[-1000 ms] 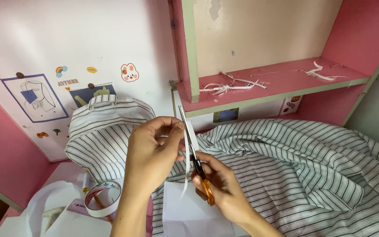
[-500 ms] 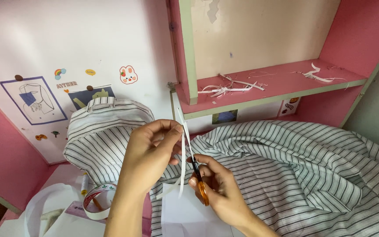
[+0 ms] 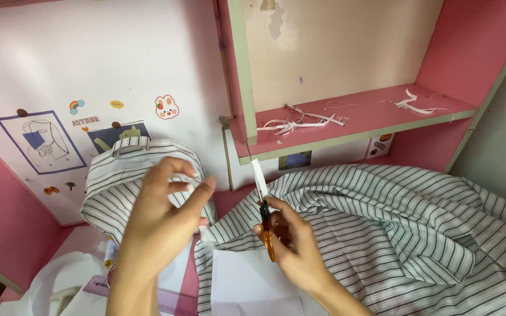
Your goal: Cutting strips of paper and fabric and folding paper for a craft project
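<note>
My right hand [image 3: 297,248] grips orange-handled scissors [image 3: 266,228], their pale blades pointing up toward the shelf edge. My left hand [image 3: 162,219] is raised to the left of them, thumb and fingers pinched on a thin white paper strip [image 3: 202,233]. The palm hides most of the strip. A white paper sheet [image 3: 247,284] lies under both hands on a grey-and-white striped shirt [image 3: 399,222].
A pink shelf [image 3: 358,120] above holds scattered white paper strips [image 3: 297,124]. A second striped garment [image 3: 121,169] is bunched at the left against a white wall with stickers. A purple ruler [image 3: 168,299] and a white plastic bag [image 3: 54,284] lie at the lower left.
My left hand has pulled away to the left with the strip, apart from the scissors. My right hand with the scissors has stayed over the sheet. The view has tilted slightly.
</note>
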